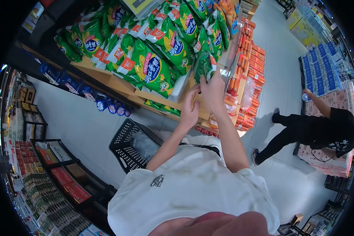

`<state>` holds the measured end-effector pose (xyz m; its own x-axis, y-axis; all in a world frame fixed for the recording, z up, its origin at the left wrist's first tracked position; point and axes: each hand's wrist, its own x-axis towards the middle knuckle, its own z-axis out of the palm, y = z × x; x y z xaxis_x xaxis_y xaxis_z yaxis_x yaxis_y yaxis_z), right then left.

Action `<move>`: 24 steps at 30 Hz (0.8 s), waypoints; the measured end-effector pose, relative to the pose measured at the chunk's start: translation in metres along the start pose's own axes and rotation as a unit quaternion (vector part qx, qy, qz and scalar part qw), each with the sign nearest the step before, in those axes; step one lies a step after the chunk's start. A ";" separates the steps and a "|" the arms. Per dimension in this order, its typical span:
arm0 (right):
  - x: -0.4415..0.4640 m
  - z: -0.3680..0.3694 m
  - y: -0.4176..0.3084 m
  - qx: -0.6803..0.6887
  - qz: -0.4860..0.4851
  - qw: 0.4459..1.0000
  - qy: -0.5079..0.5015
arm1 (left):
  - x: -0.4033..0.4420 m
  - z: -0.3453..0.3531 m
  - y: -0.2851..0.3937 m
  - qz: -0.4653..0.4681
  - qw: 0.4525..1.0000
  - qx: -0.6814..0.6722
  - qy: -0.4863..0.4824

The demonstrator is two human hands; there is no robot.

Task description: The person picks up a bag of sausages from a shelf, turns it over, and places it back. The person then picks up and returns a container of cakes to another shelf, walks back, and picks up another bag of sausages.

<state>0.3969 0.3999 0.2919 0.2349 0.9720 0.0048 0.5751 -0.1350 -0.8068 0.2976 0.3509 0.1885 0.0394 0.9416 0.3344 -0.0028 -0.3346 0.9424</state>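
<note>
Green snack bags point(151, 69) with yellow and red-and-white printing are heaped on a wooden display shelf point(139, 94). At the right end of the heap, my right hand point(213, 90) is closed on the lower part of a darker green bag point(203, 65). My left hand point(190, 110) is just left of it, at the shelf's front edge, fingers curved and apart from the thumb, with nothing seen between them. Whether its fingertips touch the shelf is hard to tell.
A black basket point(124, 137) with clear plastic inside stands below the shelf. Packs of red sausages point(244, 82) line the display's right side. A person in black point(310, 128) stands at the right beside stacked boxes point(322, 70). Low racks point(69, 173) are at the left.
</note>
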 end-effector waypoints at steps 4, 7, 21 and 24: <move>-0.015 -0.057 0.010 0.298 -0.148 0.941 0.064 | 0.013 -0.024 0.062 0.129 0.987 0.068 0.068; -0.041 -0.106 0.012 0.468 -0.091 0.879 -0.018 | 0.031 -0.016 0.114 0.055 0.995 -0.078 0.024; -0.103 -0.122 0.023 0.407 -0.120 0.905 -0.009 | 0.012 0.011 0.104 -0.054 0.969 -0.098 -0.221; -0.118 -0.123 0.018 0.377 -0.148 0.913 0.035 | 0.006 0.013 0.096 -0.056 0.965 -0.114 -0.231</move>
<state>0.4762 0.2591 0.3491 0.2220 0.9260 0.3053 -0.0764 0.3286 -0.9414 0.3108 0.3239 0.2811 0.4939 0.8360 0.2389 -0.1896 -0.1646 0.9680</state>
